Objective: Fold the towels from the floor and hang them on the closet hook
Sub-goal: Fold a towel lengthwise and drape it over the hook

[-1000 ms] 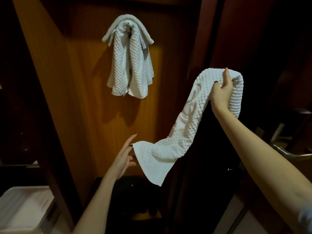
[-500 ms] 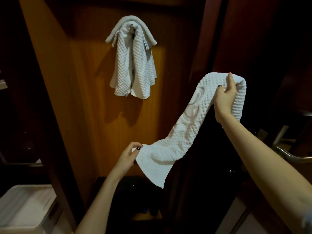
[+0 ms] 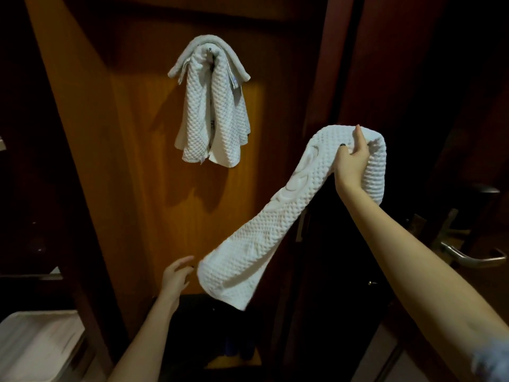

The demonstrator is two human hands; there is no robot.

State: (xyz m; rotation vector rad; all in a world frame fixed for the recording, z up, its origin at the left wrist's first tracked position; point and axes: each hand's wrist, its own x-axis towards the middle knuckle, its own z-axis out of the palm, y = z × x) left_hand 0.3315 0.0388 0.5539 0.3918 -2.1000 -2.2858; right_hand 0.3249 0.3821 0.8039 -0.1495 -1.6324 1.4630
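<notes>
Gripping the white waffle-weave towel (image 3: 278, 232) with my right hand (image 3: 351, 164); my left hand (image 3: 176, 277) is open beside its lower end.

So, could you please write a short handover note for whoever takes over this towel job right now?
Right hand: raised, gripping the top end of the white waffle towel, which hangs down to the left.
Left hand: open, beside the towel's lower end, not holding it.
Done: folded towels already hang on the closet hook against the wooden panel.
Left: catch the lower end, finish folding, and drape this towel over the same hook.
</notes>
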